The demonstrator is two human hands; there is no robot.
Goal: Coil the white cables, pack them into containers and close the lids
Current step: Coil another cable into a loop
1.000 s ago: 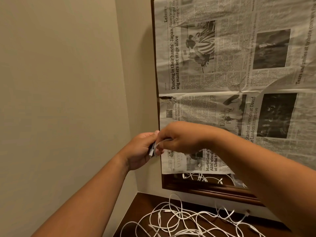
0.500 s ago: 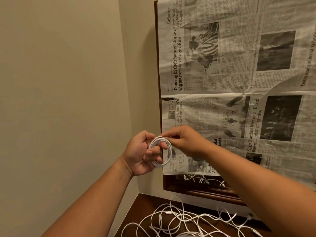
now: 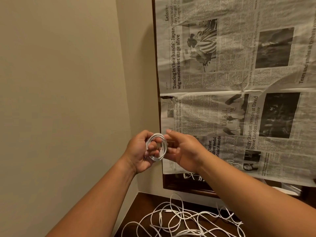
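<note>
A small coil of white cable (image 3: 164,147) is held up in front of the wall, well above the table. My left hand (image 3: 136,155) grips it, with fingers curled through the ring and the thumb over its top. My right hand (image 3: 183,150) lies just right of the coil with fingers nearly straight; their tips reach behind the ring and seem to touch it. Several loose white cables (image 3: 179,218) lie tangled on the dark wooden table (image 3: 145,202) below. No container shows.
Sheets of newspaper (image 3: 230,82) cover a dark-framed mirror (image 3: 156,65) on the wall ahead. A beige wall (image 3: 59,82) closes off the left side at the table's corner. Something clear and plastic (image 3: 290,189) shows at the mirror's lower right.
The cable has gone from a tight bundle between both hands to a visible round coil in my left hand. My right hand has let go of its pinch and straightened its fingers.
</note>
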